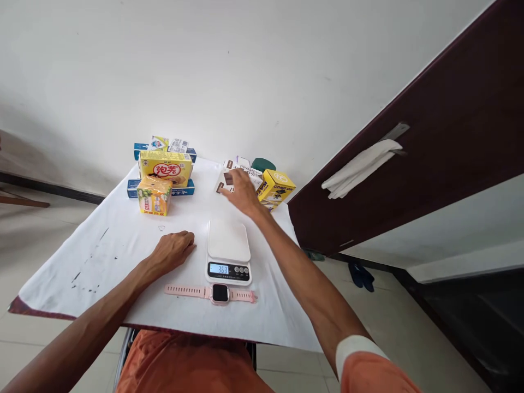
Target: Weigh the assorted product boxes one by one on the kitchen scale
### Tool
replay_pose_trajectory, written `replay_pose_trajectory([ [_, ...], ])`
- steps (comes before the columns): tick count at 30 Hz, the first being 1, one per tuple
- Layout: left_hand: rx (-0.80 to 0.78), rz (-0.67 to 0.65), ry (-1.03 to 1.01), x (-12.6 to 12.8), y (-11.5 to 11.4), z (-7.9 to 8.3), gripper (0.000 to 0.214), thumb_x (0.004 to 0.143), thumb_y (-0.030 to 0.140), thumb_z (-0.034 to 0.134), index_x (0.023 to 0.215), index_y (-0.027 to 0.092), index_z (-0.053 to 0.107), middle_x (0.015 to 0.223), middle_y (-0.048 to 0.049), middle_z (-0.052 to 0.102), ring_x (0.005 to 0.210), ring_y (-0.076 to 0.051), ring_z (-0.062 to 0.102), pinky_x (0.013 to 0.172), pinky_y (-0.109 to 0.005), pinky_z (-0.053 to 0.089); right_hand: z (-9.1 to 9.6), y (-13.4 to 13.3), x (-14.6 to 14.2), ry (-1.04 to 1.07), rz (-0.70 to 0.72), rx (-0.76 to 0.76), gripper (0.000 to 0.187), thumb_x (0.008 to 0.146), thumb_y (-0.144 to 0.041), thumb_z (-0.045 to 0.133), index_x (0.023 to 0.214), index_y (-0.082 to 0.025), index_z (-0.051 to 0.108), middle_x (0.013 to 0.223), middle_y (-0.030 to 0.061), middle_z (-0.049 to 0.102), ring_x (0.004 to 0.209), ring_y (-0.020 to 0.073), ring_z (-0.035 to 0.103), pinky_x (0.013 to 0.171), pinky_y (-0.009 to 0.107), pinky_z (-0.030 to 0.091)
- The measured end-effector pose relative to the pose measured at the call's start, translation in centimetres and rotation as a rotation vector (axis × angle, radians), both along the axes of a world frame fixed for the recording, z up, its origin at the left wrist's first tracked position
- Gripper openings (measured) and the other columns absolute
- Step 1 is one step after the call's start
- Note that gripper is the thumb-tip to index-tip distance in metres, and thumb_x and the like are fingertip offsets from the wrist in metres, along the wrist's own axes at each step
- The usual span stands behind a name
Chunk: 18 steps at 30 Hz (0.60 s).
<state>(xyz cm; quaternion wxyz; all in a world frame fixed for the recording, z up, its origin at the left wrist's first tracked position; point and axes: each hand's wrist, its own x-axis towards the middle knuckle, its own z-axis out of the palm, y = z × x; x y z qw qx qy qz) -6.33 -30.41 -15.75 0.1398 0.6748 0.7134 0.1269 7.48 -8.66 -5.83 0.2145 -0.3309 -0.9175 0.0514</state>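
Observation:
My right hand reaches across the table and rests on a white and brown box, fingers laid over it. A yellow box lies just right of that hand. My left hand lies on the white table cover, fingers loosely curled, holding nothing, left of a white kitchen scale. The scale's platform is bare and its display is lit. A pink smartwatch lies flat in front of the scale.
At the back left stands a stack of boxes: a yellow box on blue boxes, and a small yellow-green carton in front. A dark green object sits behind the right boxes. A dark door with a white cloth stands right.

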Motion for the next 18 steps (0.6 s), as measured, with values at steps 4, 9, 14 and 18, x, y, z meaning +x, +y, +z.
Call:
replay_pose_trajectory([
  [4, 0.018, 0.016, -0.015, 0.0, 0.1, -0.2, 0.019, 0.105, 0.028, 0.049, 0.092, 0.021, 0.061, 0.101, -0.0078, 0.074, 0.088, -0.023, 0.071, 0.067, -0.03, 0.038, -0.6, 5.8, 3.7, -0.024, -0.296, -0.014, 0.053, 0.09, -0.032, 0.071, 0.135, -0.01, 0.054, 0.143, 0.0249, 0.057, 0.135, 0.0379, 0.051, 0.115, 0.054, 0.043],
  [9, 0.048, 0.022, -0.059, -0.2, 0.1, -0.5, 0.018, 0.104, 0.028, 0.05, 0.092, 0.021, 0.061, 0.1, -0.0069, 0.075, 0.086, -0.022, 0.07, 0.069, -0.031, 0.041, -2.8, 8.4, 3.4, -0.097, -0.261, -0.006, 0.063, 0.088, -0.032, 0.072, 0.143, -0.012, 0.048, 0.148, 0.0239, 0.053, 0.14, 0.0389, 0.045, 0.117, 0.053, 0.039],
  [14, 0.061, 0.018, -0.076, -0.3, 0.1, -0.7, 0.019, 0.104, 0.029, 0.05, 0.091, 0.021, 0.062, 0.098, -0.007, 0.075, 0.084, -0.022, 0.069, 0.069, -0.031, 0.043, -4.0, 8.6, 3.0, -0.138, -0.261, 0.112, 0.061, 0.087, -0.029, 0.07, 0.142, -0.011, 0.049, 0.145, 0.0274, 0.05, 0.137, 0.0435, 0.041, 0.109, 0.06, 0.042],
  [18, 0.054, 0.023, -0.066, -0.3, 0.2, -0.6, 0.018, 0.103, 0.029, 0.051, 0.092, 0.021, 0.062, 0.1, -0.0078, 0.075, 0.085, -0.022, 0.07, 0.069, -0.032, 0.043, -3.8, 9.5, 3.5, -0.152, -0.256, 0.13, 0.058, 0.084, -0.035, 0.075, 0.134, -0.014, 0.054, 0.14, 0.0254, 0.05, 0.133, 0.0434, 0.044, 0.105, 0.061, 0.045],
])
